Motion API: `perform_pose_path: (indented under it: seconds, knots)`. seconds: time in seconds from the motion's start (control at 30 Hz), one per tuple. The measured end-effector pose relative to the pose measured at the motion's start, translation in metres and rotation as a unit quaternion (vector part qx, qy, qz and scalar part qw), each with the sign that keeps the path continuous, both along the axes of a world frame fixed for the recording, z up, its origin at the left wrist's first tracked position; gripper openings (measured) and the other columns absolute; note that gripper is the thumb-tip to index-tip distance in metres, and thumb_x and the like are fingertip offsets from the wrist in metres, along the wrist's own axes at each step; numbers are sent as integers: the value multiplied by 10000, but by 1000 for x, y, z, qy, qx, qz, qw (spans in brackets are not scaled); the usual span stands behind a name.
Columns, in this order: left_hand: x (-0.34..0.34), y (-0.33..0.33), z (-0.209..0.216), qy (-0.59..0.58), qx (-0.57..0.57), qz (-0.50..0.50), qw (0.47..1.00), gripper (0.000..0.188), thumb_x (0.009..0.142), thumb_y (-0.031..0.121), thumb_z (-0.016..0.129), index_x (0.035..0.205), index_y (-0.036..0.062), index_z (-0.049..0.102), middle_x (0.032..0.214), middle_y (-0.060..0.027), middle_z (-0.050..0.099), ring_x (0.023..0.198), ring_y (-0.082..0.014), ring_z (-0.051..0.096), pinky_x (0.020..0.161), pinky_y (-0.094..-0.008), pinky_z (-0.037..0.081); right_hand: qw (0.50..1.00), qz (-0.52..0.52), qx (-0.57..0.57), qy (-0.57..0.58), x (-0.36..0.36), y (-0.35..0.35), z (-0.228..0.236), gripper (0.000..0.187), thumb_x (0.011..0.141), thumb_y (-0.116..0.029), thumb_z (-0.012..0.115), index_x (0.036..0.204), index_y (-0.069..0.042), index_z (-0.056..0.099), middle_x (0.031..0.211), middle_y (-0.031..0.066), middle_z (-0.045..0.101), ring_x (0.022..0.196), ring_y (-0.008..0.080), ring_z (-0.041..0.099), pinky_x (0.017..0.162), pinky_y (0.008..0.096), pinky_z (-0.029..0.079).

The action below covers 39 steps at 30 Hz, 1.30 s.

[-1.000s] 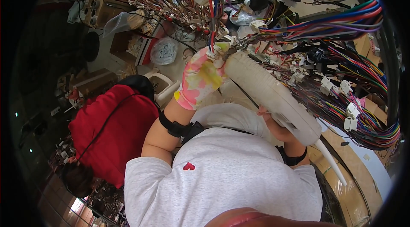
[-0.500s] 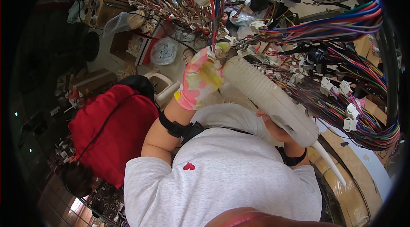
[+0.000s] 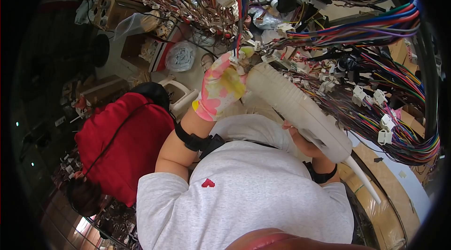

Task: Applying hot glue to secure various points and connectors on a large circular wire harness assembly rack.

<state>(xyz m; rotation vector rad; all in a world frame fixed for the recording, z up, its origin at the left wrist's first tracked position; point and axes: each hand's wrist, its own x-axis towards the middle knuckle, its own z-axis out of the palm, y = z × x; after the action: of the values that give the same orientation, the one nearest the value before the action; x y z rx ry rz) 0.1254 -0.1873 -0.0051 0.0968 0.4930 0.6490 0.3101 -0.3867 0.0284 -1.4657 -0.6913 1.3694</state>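
Head view: 2 hands (image 3: 219, 87) hold 1 beige tool (image 3: 299, 104), 1 wire bundle (image 3: 240, 12).

Workshop with colourful wire bundles (image 3: 366, 33)

Grey shirt (image 3: 263, 198) — red motif (image 3: 208, 183), floral glove (image 3: 213, 99), armbands (image 3: 191, 141)

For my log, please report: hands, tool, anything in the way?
Left gloved hand at white connector. Right hand, partly hidden, holds cream tool. Hanging wires close above.
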Motion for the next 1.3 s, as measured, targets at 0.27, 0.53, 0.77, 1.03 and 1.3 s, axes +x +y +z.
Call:
perform_pose_path:
  seconds: [0.27,0.53,0.77,1.03,1.3]
  knots:
    - [-2,0,-6,34,98,5,995,417,885,288,566,1223,44,560,1136,-65,590,1076,-243,553,956,-424,421,996,7,62,-60,-5,4,0,458,759,-41,723,1177,30,550,1018,89,645,896,125,623,758,227,502]
    - [-6,0,-13,35,95,0,995,504,900,303,548,1312,23,472,1141,-96,566,1074,-253,538,955,-421,422,987,-78,-53,132,-4,4,6,478,737,-55,746,1166,22,552,1018,92,652,918,129,630,756,230,507]
    - [-9,5,-26,-17,104,-31,994,516,909,308,539,1318,5,455,1178,-114,552,1078,-253,539,961,-425,420,997,4,60,-47,-5,11,4,414,754,-68,726,1126,29,573,962,88,662,876,139,643,729,241,514]
    - [-2,2,0,-11,68,-8,998,445,876,287,554,1212,-3,542,830,-37,594,709,-174,501,668,-322,404,953,137,129,-237,10,5,2,318,806,90,525,1115,19,501,855,94,570,794,189,576,719,312,516]
    - [-6,2,0,-71,21,-39,996,481,861,279,534,1218,-43,524,807,-51,555,719,-210,490,652,-322,393,997,-57,4,45,-3,-5,-13,302,796,95,499,1078,-12,507,842,86,554,782,183,556,689,310,492]
